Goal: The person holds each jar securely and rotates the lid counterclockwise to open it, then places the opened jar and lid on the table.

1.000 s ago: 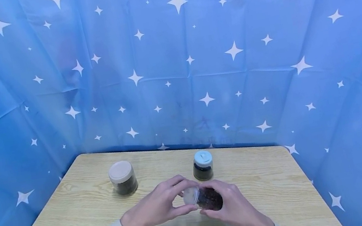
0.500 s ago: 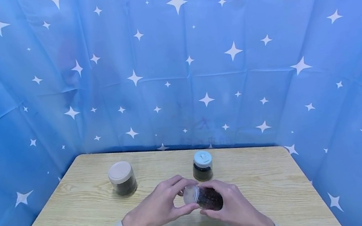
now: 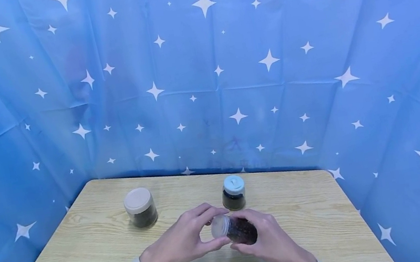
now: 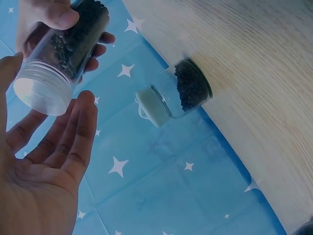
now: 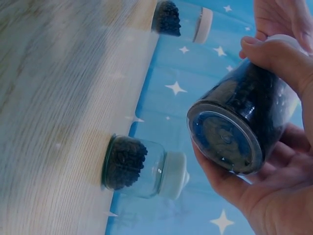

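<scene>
My right hand (image 3: 269, 237) grips a clear jar (image 3: 244, 231) full of dark pieces, tilted on its side above the table's near half. Its whitish translucent lid (image 3: 219, 226) points left. Around that lid are the thumb and fingers of my left hand (image 3: 182, 240). In the left wrist view the thumb is at one side of the lid (image 4: 44, 93) and the fingertips (image 4: 85, 100) are at the other. The right wrist view shows the base of the jar (image 5: 227, 139), with the thumb (image 5: 274, 56) over its side.
Beyond my hands, a smaller jar with a light blue lid (image 3: 234, 197) stands on the wooden table (image 3: 310, 207). A wide jar with a pale pink lid (image 3: 142, 214) is farther left. Both hold dark contents. A blue star-patterned curtain (image 3: 185, 84) hangs behind the table.
Both hands keep the same hold on the jar and its lid. The whole head view has shifted slightly, so everything sits a little farther left.
</scene>
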Action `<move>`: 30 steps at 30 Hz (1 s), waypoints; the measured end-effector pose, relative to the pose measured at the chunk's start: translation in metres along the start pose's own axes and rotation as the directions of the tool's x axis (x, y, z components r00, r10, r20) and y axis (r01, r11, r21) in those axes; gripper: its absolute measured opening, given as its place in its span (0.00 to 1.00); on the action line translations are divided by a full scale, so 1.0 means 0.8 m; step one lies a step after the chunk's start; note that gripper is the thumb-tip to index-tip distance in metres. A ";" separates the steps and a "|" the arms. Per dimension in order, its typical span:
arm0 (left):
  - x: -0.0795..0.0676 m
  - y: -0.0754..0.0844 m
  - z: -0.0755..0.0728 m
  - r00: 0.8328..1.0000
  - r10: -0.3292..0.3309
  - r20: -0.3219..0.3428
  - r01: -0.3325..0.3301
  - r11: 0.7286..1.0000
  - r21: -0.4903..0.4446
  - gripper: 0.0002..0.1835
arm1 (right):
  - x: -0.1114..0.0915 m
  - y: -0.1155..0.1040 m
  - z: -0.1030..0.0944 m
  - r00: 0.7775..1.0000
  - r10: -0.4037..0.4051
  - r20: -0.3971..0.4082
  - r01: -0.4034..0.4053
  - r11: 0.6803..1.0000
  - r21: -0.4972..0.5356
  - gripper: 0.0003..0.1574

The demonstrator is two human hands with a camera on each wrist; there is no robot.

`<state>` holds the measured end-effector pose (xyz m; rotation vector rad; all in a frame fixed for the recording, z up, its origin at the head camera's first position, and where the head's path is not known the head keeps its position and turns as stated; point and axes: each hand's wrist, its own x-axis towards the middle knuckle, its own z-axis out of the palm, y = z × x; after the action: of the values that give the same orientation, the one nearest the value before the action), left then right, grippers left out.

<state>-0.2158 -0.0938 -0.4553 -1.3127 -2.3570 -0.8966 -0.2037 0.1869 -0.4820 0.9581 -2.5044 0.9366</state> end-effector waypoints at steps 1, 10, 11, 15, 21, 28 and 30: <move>0.000 0.000 0.000 1.000 -0.005 0.003 0.005 1.000 0.005 0.31 | 0.000 0.000 0.000 1.000 -0.001 0.001 0.001 1.000 -0.001 0.44; -0.006 -0.008 -0.010 0.998 0.052 0.026 -0.053 0.997 0.052 0.40 | 0.000 0.001 -0.001 1.000 0.019 0.016 -0.019 1.000 0.001 0.43; -0.006 -0.009 -0.011 0.997 0.072 0.026 -0.074 0.995 0.061 0.40 | 0.000 0.001 -0.001 1.000 0.024 0.019 -0.024 1.000 0.002 0.43; -0.007 -0.015 -0.013 0.988 0.155 0.016 -0.156 0.984 0.088 0.42 | 0.000 0.002 -0.002 0.999 0.042 0.032 -0.043 0.999 0.018 0.43; -0.005 -0.022 -0.013 0.967 0.253 0.005 -0.251 0.959 0.128 0.44 | 0.000 0.004 -0.003 0.998 0.054 0.033 -0.055 0.998 0.043 0.41; -0.001 -0.025 -0.011 0.957 0.290 0.023 -0.291 0.951 0.109 0.39 | 0.000 0.006 -0.004 0.998 0.045 0.031 -0.046 0.998 0.039 0.41; 0.000 -0.026 -0.011 0.956 0.293 0.022 -0.294 0.950 0.102 0.39 | 0.000 0.006 -0.004 0.999 0.043 0.029 -0.044 0.998 0.040 0.41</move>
<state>-0.2336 -0.1073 -0.4566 -1.5701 -2.1040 -0.6708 -0.2069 0.1913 -0.4819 0.9384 -2.5486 0.9979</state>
